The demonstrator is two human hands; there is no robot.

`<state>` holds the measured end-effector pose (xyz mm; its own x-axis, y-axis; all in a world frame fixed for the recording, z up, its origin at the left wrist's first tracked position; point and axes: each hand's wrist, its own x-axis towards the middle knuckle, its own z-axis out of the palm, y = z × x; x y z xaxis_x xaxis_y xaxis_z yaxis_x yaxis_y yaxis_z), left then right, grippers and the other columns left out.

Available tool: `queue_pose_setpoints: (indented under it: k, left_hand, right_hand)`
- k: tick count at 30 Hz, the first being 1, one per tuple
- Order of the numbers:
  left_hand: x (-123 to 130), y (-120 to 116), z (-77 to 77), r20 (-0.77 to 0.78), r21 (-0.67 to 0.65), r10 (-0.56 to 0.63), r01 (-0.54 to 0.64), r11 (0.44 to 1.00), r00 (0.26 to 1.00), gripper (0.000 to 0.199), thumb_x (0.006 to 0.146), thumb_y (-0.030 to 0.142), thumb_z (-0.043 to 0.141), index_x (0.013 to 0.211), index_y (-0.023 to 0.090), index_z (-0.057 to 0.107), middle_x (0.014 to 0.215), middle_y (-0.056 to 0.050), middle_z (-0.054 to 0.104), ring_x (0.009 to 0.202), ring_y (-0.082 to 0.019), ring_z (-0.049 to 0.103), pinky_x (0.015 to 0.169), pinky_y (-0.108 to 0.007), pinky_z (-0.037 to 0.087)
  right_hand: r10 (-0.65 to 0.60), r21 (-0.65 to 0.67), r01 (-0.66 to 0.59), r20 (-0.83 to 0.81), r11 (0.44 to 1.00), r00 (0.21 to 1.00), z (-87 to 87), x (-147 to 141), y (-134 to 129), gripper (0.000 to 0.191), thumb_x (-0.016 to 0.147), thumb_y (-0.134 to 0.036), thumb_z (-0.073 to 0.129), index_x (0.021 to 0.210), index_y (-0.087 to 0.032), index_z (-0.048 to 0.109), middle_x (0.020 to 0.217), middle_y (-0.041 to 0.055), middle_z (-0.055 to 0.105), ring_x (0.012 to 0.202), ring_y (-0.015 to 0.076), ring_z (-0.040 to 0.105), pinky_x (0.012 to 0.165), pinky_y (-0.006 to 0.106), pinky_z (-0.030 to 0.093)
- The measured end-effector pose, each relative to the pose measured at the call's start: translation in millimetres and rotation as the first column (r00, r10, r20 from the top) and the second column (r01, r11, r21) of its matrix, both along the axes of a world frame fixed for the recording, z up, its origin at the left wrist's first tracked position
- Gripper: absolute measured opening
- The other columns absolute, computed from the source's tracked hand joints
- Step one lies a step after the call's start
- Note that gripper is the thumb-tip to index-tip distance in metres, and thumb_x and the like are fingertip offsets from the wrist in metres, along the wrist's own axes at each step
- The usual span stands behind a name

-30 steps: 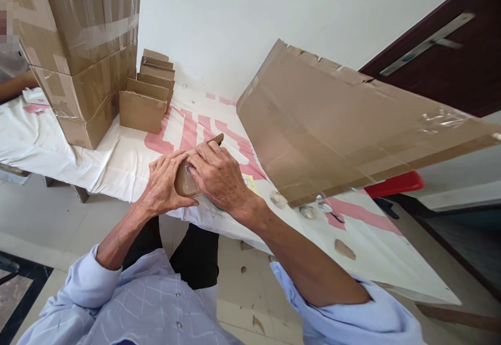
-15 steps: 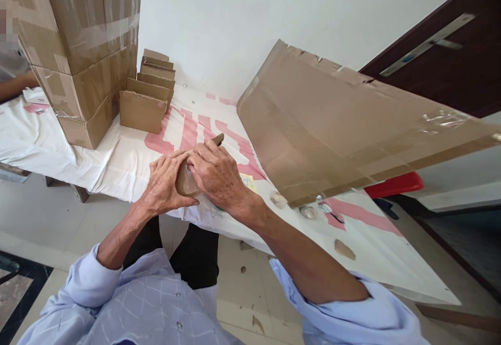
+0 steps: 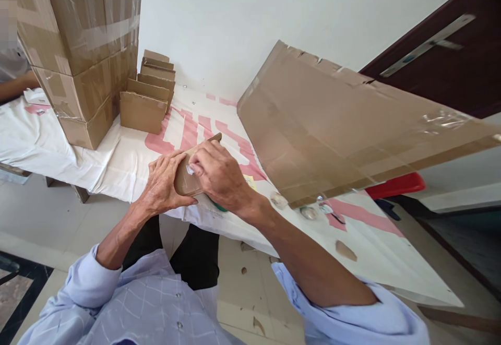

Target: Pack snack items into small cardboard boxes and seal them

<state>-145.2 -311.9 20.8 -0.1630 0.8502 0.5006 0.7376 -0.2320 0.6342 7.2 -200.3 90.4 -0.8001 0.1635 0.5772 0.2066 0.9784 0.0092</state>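
Note:
In the middle of the view, a small brown cardboard box sits at the table's front edge. My left hand grips its left side, thumb along the near edge and fingers over the far side. Above the box, my right hand is closed in a pinch on a small whitish strip, which lies against the top of the box. My right hand hides the box's right part. Below my right wrist, a green round edge shows partly.
Taped cartons stand stacked at left, beside several open small boxes. A large cardboard sheet leans at right. Clear tape rolls and a cardboard scrap lie on the white cloth. Another person's arm shows at far left.
My right hand has lifted and curled from lying flatter on the box into a pinch, so more of the box top and the whitish strip show. My left hand keeps its hold.

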Motion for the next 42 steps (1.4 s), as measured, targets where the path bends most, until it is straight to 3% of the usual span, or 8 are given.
queue_pose_setpoints:
  k: [5,8,15,19,22,26,30,42]
  left_hand:
    - [-12,-4,-3.6,-0.026,0.01,0.011,-0.011,1.0,1.0,0.113,0.061,0.038,0.103,0.158,0.025,0.048,0.165,-0.022,0.054,0.151,-0.049,0.051,0.122,-0.066,0.041]
    - [-30,-15,-7.2,0.0,0.034,0.052,-0.052,0.998,0.999,0.108,0.066,0.041,0.101,0.158,0.022,0.048,0.162,-0.021,0.057,0.149,-0.045,0.055,0.124,-0.064,0.043]
    - [-89,-40,-29.6,0.171,-0.099,0.142,-0.126,0.987,0.975,0.121,0.069,0.061,0.098,0.168,0.021,0.042,0.173,-0.021,0.048,0.157,-0.046,0.05,0.13,-0.066,0.042]
    - [-106,-44,-36.2,0.299,-0.142,0.099,-0.058,0.988,0.949,0.129,0.063,0.062,0.103,0.171,0.032,0.039,0.176,-0.016,0.045,0.16,-0.046,0.048,0.127,-0.066,0.049]
    - [-111,-41,-31.9,0.369,-0.199,0.104,-0.031,0.98,0.924,0.133,0.052,0.061,0.108,0.167,0.04,0.045,0.174,-0.009,0.051,0.159,-0.046,0.049,0.129,-0.064,0.048]
    - [-113,-38,-28.8,0.36,-0.33,0.224,-0.101,0.939,0.906,0.133,0.037,0.063,0.108,0.158,0.042,0.055,0.161,-0.001,0.065,0.149,-0.047,0.059,0.123,-0.06,0.056]
    - [-122,-38,-37.5,0.265,-0.395,0.339,-0.22,0.892,0.903,0.116,0.043,0.067,0.102,0.15,0.047,0.06,0.148,0.006,0.073,0.14,-0.046,0.066,0.118,-0.063,0.06]
    - [-136,-37,-51.2,0.093,-0.405,0.513,-0.438,0.803,0.854,0.111,0.041,0.054,0.093,0.148,0.035,0.068,0.123,0.002,0.082,0.111,-0.04,0.077,0.077,-0.045,0.071]
  right_hand:
    - [-0.001,-0.187,-0.054,-0.281,0.981,0.96,32.0,27,7,0.015,0.108,-0.029,0.057,0.094,-0.026,0.06,0.096,0.0058,0.066,0.094,0.0251,0.062,0.089,0.043,0.054]
    - [-0.092,-0.274,-0.014,-0.37,0.962,0.924,30.3,54,34,0.016,0.106,-0.033,0.062,0.092,-0.026,0.06,0.093,0.003,0.063,0.086,0.0214,0.059,0.082,0.039,0.052]
    - [-0.444,-0.557,0.224,-0.297,0.8,0.846,-56.4,141,129,0.013,0.095,-0.032,0.061,0.085,-0.024,0.059,0.086,0.0005,0.062,0.079,0.0182,0.058,0.077,0.035,0.047]
    - [-0.619,-0.707,0.35,-0.158,0.615,0.769,-112.2,172,156,0.017,0.091,-0.036,0.058,0.079,-0.024,0.057,0.083,0.0017,0.064,0.079,0.0195,0.058,0.076,0.034,0.046]
    - [-0.665,-0.744,0.384,-0.107,0.546,0.739,-140.0,187,166,0.017,0.09,-0.036,0.058,0.077,-0.024,0.057,0.083,0.0026,0.065,0.08,0.0203,0.059,0.078,0.036,0.047]
    - [-0.676,-0.755,0.41,-0.06,0.512,0.735,-163.3,202,175,0.014,0.088,-0.035,0.058,0.078,-0.025,0.056,0.084,0.0036,0.067,0.084,0.022,0.06,0.079,0.036,0.048]
    - [-0.641,-0.756,0.421,0.003,0.5,0.768,-181.1,200,177,0.01,0.089,-0.034,0.056,0.083,-0.025,0.057,0.087,0.0036,0.068,0.084,0.0221,0.061,0.078,0.035,0.047]
    - [-0.533,-0.711,0.463,0.146,0.529,0.833,-204.7,169,186,0.01,0.089,-0.023,0.053,0.081,-0.026,0.05,0.09,0.0046,0.065,0.087,0.0227,0.058,0.083,0.036,0.045]
